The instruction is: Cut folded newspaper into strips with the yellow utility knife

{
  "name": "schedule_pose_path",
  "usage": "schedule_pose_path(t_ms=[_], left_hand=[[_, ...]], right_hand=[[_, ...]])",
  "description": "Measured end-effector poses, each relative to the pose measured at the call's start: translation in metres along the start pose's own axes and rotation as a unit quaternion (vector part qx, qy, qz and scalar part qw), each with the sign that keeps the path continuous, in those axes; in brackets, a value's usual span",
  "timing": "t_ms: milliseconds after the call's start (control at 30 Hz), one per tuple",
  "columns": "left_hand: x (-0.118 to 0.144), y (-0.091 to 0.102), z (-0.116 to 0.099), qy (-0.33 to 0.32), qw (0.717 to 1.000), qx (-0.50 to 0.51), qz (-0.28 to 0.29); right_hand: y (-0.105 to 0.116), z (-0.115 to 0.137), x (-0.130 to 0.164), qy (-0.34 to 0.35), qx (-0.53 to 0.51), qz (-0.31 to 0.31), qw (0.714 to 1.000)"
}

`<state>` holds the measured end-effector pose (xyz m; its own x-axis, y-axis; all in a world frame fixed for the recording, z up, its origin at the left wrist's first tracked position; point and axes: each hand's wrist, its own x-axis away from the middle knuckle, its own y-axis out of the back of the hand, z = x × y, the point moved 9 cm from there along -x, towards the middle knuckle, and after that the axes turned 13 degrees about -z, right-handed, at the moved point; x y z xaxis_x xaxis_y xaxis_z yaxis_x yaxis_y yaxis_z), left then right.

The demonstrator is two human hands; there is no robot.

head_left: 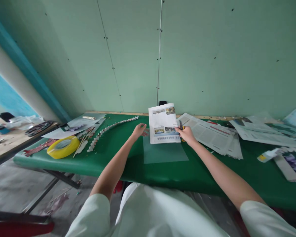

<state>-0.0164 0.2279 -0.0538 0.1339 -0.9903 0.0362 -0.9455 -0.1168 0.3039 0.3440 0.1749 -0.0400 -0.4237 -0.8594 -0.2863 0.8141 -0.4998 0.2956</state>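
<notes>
A folded newspaper sheet [162, 122] with colour photos is tilted up over a translucent sheet [165, 156] on the green table. My right hand [186, 134] pinches its right edge, thumb on the printed face. In the same hand is a small black and yellow tool [181, 124], which looks like scissors; the fingers hide much of it. Beside the paper's left edge is my left hand [139, 131], its fingers apart and nothing visibly held. Behind the newspaper's top edge, a dark phone-like object [162, 103] shows against the wall.
On the left lie a roll of yellow tape [75, 144], thin sticks [84, 141] and a folded paper chain [108, 129]. Newspapers [212, 135] spread to the right, with a glue bottle [268, 155] further over. A green wall [187, 65] borders the table's back.
</notes>
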Motion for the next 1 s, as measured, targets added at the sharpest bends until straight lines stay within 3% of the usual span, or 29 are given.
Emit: schedule_pose_path(t_ms=[100,167,333,400,567,667,800,1000], left_hand=[[-0.001,0.022,0.004,-0.033,0.985,-0.122,-0.114],[0.004,0.022,0.007,-0.056,0.978,-0.130,-0.155],[0.005,-0.001,0.007,-0.102,0.981,-0.140,-0.082],[-0.001,0.006,0.005,-0.101,0.980,-0.162,-0.055],[-0.019,0.043,-0.004,-0.111,0.973,-0.203,-0.007],[-0.025,0.066,0.004,-0.077,0.940,-0.333,-0.014],[-0.026,0.102,0.019,0.027,0.884,-0.458,-0.090],[-0.024,0.117,0.022,0.090,0.872,-0.462,-0.136]], right_hand=[[0.013,-0.005,-0.009,0.000,0.024,-0.033,0.999],[0.020,-0.009,-0.014,-0.004,0.029,-0.049,0.998],[0.030,-0.013,-0.021,-0.011,0.038,-0.065,0.997],[0.034,-0.013,-0.023,-0.016,0.045,-0.076,0.996],[0.036,-0.012,-0.023,-0.020,0.048,-0.062,0.997],[0.034,-0.014,-0.022,-0.024,0.082,-0.034,0.996],[0.025,-0.018,-0.020,-0.023,0.141,0.001,0.990],[0.001,-0.012,-0.013,0.045,0.263,0.052,0.962]])
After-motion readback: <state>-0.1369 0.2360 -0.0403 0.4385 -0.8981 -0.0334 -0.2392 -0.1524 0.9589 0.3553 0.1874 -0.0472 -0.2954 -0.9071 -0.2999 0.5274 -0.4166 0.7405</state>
